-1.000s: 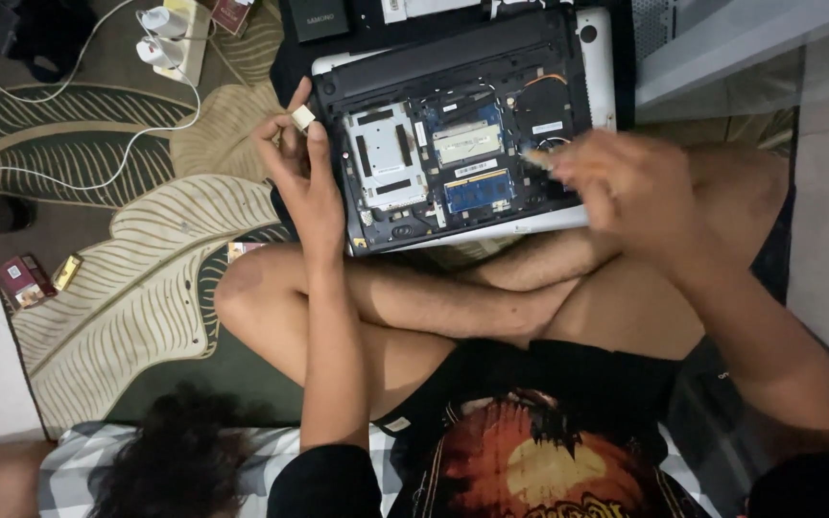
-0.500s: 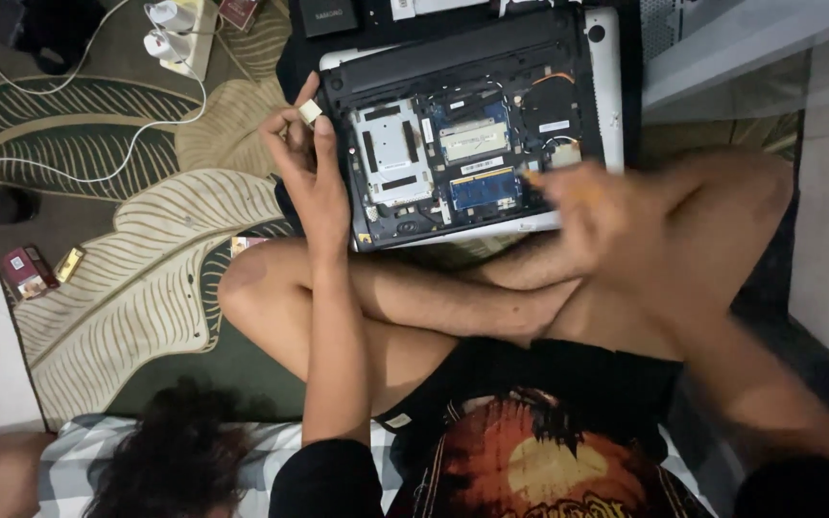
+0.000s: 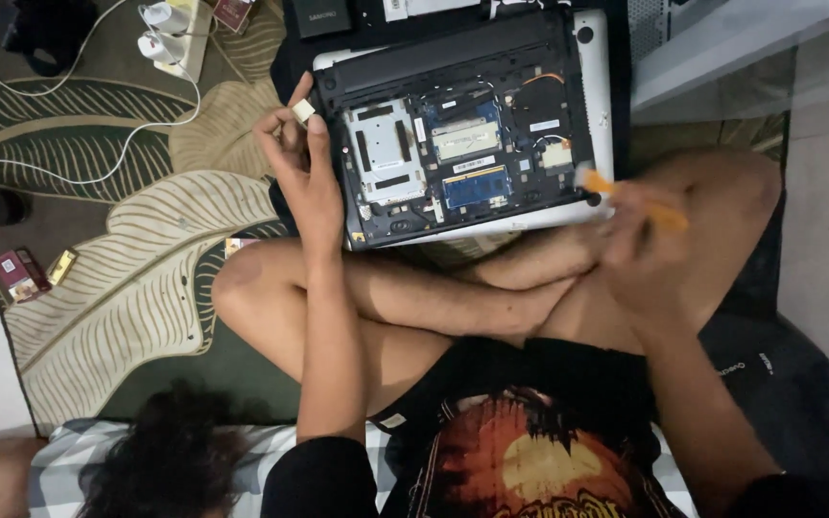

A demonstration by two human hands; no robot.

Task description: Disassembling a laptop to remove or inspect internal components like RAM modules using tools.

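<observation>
Sitting cross-legged, laptop (image 3: 472, 125) upturned against the shins, bottom cover already off: drive bay, memory sticks, fan and board exposed. No part looks removed from the board yet, as far as I can judge. Left hand (image 3: 301, 163) steadies the laptop's left edge, pinching a small white piece (image 3: 303, 111). Right hand (image 3: 640, 240), blurred, grips an orange tool (image 3: 626, 195) near the right corner.

Opened laptop (image 3: 462, 134), hands (image 3: 301, 158), perhaps screwdriver (image 3: 630, 197).
</observation>
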